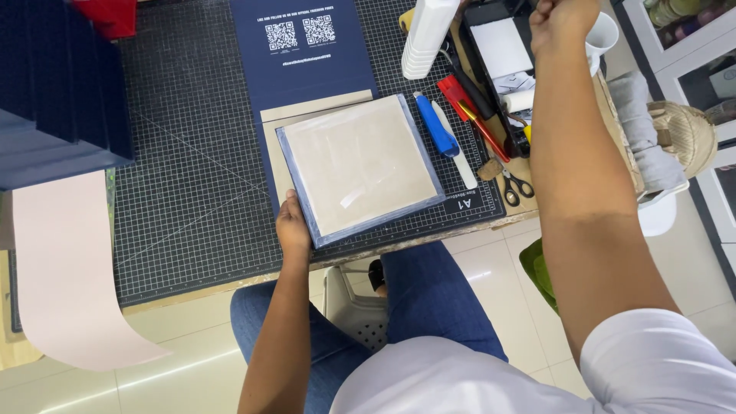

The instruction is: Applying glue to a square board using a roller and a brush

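Left hand (293, 228) pinched near-left corner of board (359, 165), thumb on top. Board lay flat on mat (192, 192), tilted, just right of hand. Right hand (563, 21) was far beyond board, fist closed by cup (602, 34); held thing hidden. Left hand nearer.

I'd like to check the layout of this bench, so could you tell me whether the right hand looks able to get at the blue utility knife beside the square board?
Probably yes. The right hand is raised over the tool tray, and the blue utility knife lies uncovered on the cutting mat, right of the square board that the left hand steadies. Nothing lies between them.
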